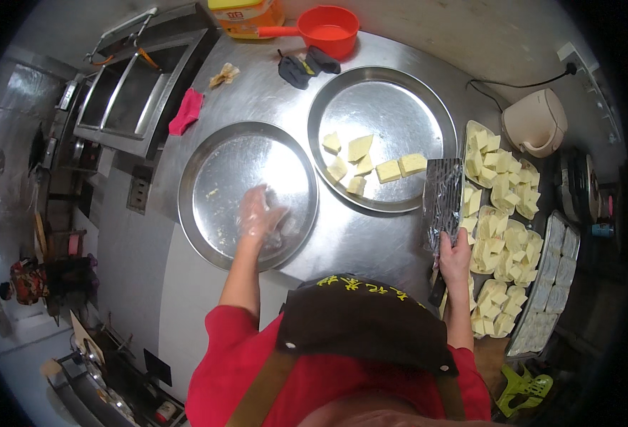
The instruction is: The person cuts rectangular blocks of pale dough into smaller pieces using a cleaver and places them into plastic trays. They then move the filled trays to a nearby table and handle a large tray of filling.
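Observation:
My left hand, in a clear plastic glove, hovers or rests over a round metal tray dotted with pale crumbs. Its fingers look apart and hold nothing. With my right hand I grip a broad, flat, cleaver-like tool. Clear plastic film seems to lie about it, and a dark handle end shows below the hand. The tool's far end overlaps the rim of a second round metal tray. Several pale yellow tofu-like blocks lie in that tray's near half.
Small trays of cut yellow pieces crowd the right side. Beyond them are a tray of wrapped packs and a beige appliance. A red dipper, dark cloth items and a pink cloth lie farther back. A metal sink stands left.

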Tool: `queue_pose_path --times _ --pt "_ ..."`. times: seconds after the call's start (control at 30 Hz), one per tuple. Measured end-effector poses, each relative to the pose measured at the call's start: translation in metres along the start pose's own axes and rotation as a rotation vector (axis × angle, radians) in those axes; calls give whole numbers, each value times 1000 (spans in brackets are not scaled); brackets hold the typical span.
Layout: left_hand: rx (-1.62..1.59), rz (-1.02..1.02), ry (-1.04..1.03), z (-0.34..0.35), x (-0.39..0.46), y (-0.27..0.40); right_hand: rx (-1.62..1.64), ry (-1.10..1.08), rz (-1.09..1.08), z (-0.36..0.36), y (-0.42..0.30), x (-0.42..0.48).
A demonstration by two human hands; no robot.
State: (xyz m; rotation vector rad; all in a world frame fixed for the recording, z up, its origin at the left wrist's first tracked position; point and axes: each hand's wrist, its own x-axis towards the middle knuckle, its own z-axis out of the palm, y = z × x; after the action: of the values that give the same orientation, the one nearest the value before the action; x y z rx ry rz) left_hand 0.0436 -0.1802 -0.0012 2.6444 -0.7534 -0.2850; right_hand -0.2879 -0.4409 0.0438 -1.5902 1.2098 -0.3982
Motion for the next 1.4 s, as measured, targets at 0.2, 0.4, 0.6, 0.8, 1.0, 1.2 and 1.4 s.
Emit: queue_pose_path --times 0.2,0.4,0.6,0.8,1.0,1.2,1.4 --pt "-104 -175 71 12 -19 -34 -16 -96 -4 15 -6 -1" --pt "15 70 385 8 26 -4 -153 10 -146 4 18 -4" --pt "-196 397 -37 31 73 121 -14 17 95 -11 2 -20" --pt "267 298 -299 38 94 201 -92 70 38 -14 9 -27" --pt "211 191 -424 57 108 186 23 58 103 -13 15 -24" --pt "26 217 -187 70 99 170 34 -4 29 -1 0 -16" --pt "-90 258 -197 72 105 166 13 4 -58 0 26 -9"
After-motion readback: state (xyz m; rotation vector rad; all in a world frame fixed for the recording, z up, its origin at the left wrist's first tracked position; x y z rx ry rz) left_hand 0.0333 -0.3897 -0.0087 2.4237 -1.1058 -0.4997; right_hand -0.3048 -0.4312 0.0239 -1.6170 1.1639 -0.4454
